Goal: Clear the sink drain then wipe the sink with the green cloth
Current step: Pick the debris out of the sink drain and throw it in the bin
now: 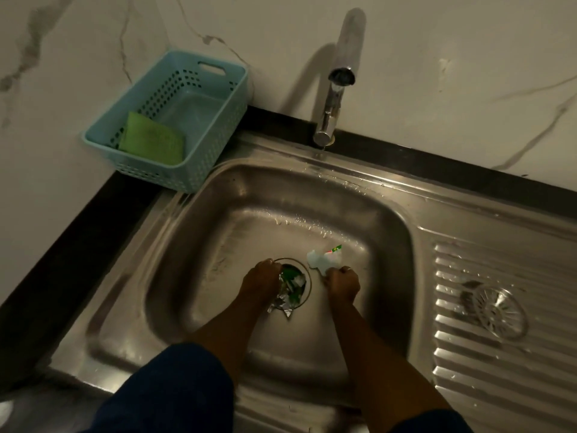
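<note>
Both hands at the drain
The left hand curls over it, gripping foil scraps; the right hand, just right of it, pinches a white wrapper.

1. The black desk carried a light-blue basket in its back left corner.
2. A steel sink sat in the desk.
3. A drain strainer lay on the sink's ribbed drainboard.

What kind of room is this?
Most likely a kitchen. There is a steel sink with a ribbed draining board beside it, a tap behind it, and a blue basket holding a green cloth.
</note>
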